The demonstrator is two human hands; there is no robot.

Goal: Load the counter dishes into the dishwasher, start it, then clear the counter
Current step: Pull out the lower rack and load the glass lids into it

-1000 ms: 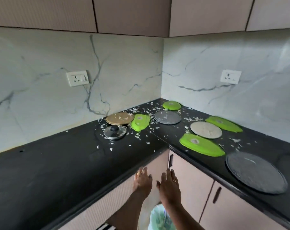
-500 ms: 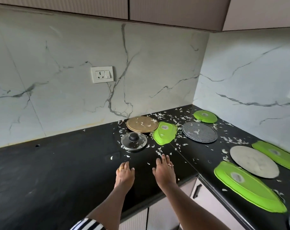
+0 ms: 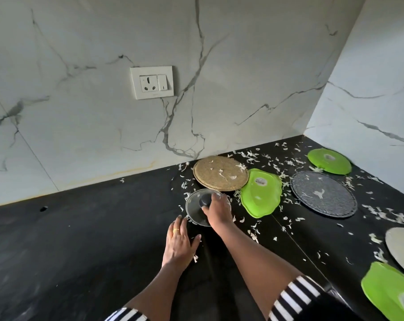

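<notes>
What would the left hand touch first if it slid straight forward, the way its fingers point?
Most likely the near rim of the glass lid, which the right hand grips; the fingertips look very close to it, though depth is unclear.

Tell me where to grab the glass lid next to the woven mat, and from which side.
Take the black knob at its centre, from above. The glass lid lies flat on the counter, rim down, so only the knob stands up to pinch; the right hand is on it.

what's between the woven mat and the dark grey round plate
In the head view, a green plate lies between the woven mat and the grey plate, up against the mat's edge, with white shreds scattered on the counter around it.
</notes>
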